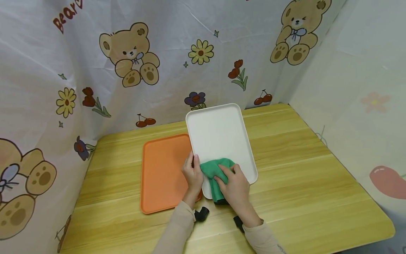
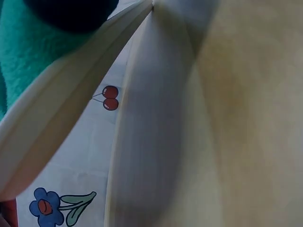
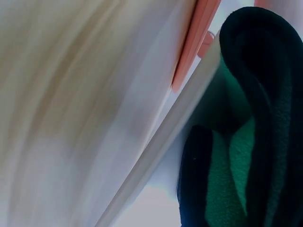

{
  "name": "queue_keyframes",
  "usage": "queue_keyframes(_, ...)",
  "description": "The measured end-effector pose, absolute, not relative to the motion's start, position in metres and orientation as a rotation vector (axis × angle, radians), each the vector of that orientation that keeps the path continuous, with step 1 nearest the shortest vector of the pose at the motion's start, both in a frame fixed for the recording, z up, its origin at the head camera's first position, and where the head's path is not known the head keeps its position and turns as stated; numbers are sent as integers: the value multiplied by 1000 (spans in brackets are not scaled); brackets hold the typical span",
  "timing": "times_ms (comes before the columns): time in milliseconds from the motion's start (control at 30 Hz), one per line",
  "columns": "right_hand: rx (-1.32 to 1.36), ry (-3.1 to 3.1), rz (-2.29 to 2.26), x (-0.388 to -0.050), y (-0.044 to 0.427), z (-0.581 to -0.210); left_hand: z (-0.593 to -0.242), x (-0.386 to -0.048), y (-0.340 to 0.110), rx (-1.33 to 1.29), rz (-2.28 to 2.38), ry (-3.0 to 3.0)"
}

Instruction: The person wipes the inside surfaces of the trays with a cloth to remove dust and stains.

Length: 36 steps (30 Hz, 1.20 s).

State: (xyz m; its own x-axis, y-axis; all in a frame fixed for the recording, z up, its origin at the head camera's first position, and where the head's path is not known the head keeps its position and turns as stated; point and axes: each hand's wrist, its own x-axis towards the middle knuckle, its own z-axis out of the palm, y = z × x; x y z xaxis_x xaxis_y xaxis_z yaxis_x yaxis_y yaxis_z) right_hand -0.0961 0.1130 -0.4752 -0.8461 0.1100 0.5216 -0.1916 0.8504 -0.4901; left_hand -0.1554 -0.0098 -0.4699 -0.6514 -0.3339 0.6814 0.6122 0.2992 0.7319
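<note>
A white rectangular tray [image 1: 219, 135] is held tilted above the table, its left edge gripped by my left hand [image 1: 193, 176]. My right hand [image 1: 234, 185] holds a green cloth [image 1: 216, 168] against the tray's lower face, with the fingers bent over it. In the right wrist view the folded cloth [image 3: 244, 161] shows a dark border and lies by the tray's edge [image 3: 156, 137]. The left wrist view has the tray's rim [image 2: 61, 94] crossing close to the camera, with the green cloth [image 2: 28, 56] beyond it.
An orange tray [image 1: 165, 173] lies flat on the wooden table [image 1: 295, 169], left of the white tray and partly behind it. A curtain [image 1: 171, 42] printed with bears and flowers hangs along the back and left. Dark wrist camera parts [image 1: 201, 214] sit at both wrists.
</note>
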Motion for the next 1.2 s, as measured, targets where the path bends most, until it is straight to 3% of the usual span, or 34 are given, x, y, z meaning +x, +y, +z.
queue_keyframes(500, 80, -2484, 698, -99, 115, -475, -469, -159, -10, -207, -1522, -1785)
queue_keyframes(1200, -332, -2645, 768, -112, 179, -482, -466, -156, -11, -175, -1522, -1813)
